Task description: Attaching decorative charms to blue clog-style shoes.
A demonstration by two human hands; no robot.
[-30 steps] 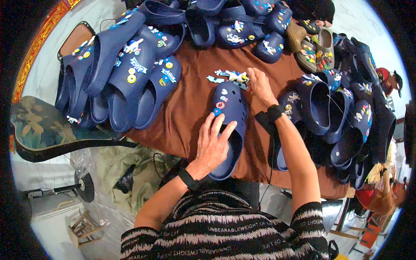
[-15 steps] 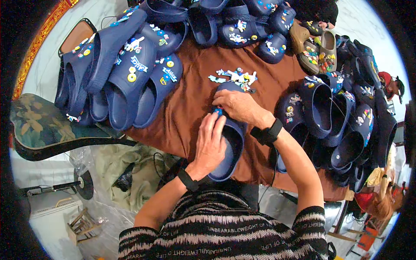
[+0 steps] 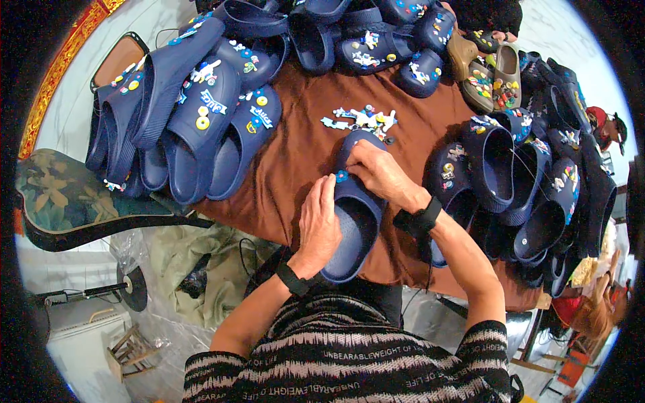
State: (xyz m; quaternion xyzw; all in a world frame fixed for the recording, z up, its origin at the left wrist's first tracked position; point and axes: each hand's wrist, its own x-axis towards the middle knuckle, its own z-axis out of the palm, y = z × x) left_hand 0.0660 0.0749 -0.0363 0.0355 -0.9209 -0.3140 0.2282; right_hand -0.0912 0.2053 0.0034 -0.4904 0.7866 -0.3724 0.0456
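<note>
A navy foam clog [image 3: 349, 228] lies before me on brown cloth, its toe pointing away from me. My left hand [image 3: 318, 218] rests along its left rim, fingers stretched out straight and side by side. Over the upper of the clog, my right hand [image 3: 376, 171] is closed in a pinch. Whatever those fingertips hold is hidden. Close by them, a small blue shoe charm [image 3: 342, 176] sits on the upper above the opening. Just beyond the toe lies a loose pile of colourful charms [image 3: 366, 121], with white and blue shapes among them.
Decorated navy clogs [image 3: 201, 121] are heaped at the left, with more navy clogs [image 3: 494, 161] at the right and along the back. Brown clogs [image 3: 507, 77] stand at the far right. The brown cloth [image 3: 295, 127] covers the table. A camouflage-patterned seat [image 3: 74, 195] adjoins its left edge.
My left fingers have drawn back from the upper to the clog's left rim, uncovering the blue charm and more of the opening. My right hand has shifted slightly right and nearer.
</note>
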